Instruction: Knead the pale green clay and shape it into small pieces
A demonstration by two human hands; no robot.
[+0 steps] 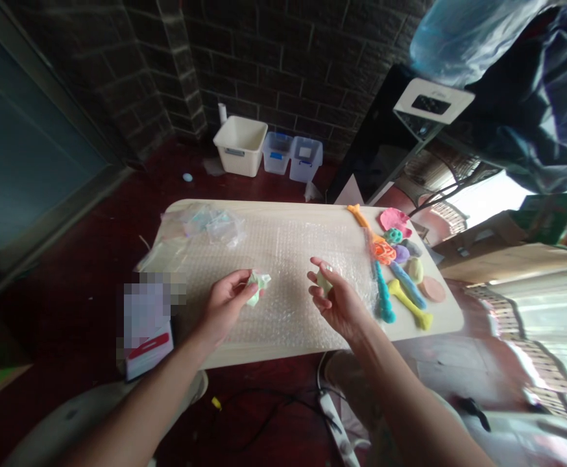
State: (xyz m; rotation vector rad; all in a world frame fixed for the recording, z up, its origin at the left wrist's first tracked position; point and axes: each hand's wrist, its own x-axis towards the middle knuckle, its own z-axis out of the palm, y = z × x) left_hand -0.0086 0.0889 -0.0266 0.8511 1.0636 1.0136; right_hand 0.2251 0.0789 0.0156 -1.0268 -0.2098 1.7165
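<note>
My left hand (pixel 232 292) is closed on a pale green lump (pixel 253 299) that has crinkled, whitish film (pixel 260 279) around its top, pinched between thumb and fingers. To the right, my right hand (pixel 335 295) curls its fingers around another pale green lump (pixel 323 281), which looks like soft modelling clay. Both hands are above a sheet of bubble wrap (pixel 290 318) spread on the table (pixel 446 318). Beside the right hand lie coloured clay pieces: a teal stick (pixel 384 295), a yellow bone-like piece (pixel 412 303), a blue stick (pixel 410 285) and an orange netted lump (pixel 383 251).
Crumpled clear plastic bags (pixel 225 227) lie at the table's back left. More clay shapes, including a pink piece (pixel 394 222) and a tan disc (pixel 432 289), sit at the right. Behind on the floor stand a white basket (pixel 239 152) and two clear bins (pixel 305 162).
</note>
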